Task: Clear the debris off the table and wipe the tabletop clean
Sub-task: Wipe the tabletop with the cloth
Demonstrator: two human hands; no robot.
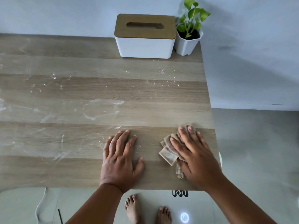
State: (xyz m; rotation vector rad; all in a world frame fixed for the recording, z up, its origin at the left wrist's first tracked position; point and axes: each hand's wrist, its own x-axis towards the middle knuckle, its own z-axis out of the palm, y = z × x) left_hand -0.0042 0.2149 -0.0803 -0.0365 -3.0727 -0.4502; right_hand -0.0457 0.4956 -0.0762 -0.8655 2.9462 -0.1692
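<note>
The wooden tabletop (80, 167) is streaked with white powdery smears (102, 109) across its middle and left, with small white specks (155, 81) farther back. My right hand (194, 154) presses flat, fingers straight, on a crumpled brown cloth (168, 155) near the table's right edge. My left hand (121, 157) rests flat on the bare wood beside it, fingers spread, holding nothing.
A white tissue box with a wooden lid (145, 36) stands at the back of the table. A small potted plant (188, 29) in a white pot sits at the back right corner. Beyond the right edge is grey floor (258, 151). My bare feet (145, 210) show below the front edge.
</note>
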